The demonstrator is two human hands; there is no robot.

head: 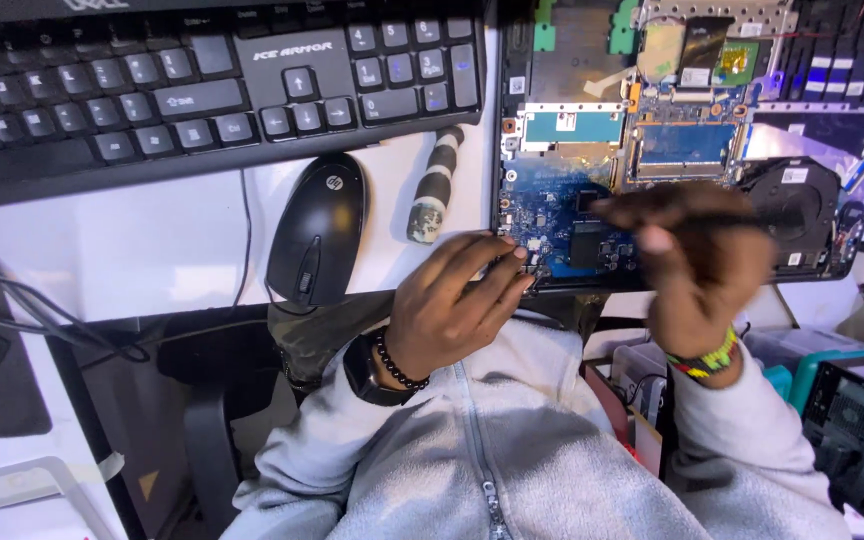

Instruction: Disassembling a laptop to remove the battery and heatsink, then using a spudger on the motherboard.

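An opened laptop [692,140] lies on the white desk with its blue circuit board, memory sticks and black fan exposed. My left hand [457,305] rests at the laptop's near left edge, fingertips touching the board next to a small connector. It wears a black watch and a bead bracelet. My right hand [697,265] is blurred above the board's near edge. It pinches a thin dark tool whose shaft points right toward the fan [792,200].
A black keyboard [202,90] fills the upper left. A black mouse [317,230] and a striped screwdriver handle [435,185] lie between it and the laptop. Cables hang at the left edge [12,300]. Boxes and a teal-edged case [832,400] sit at lower right.
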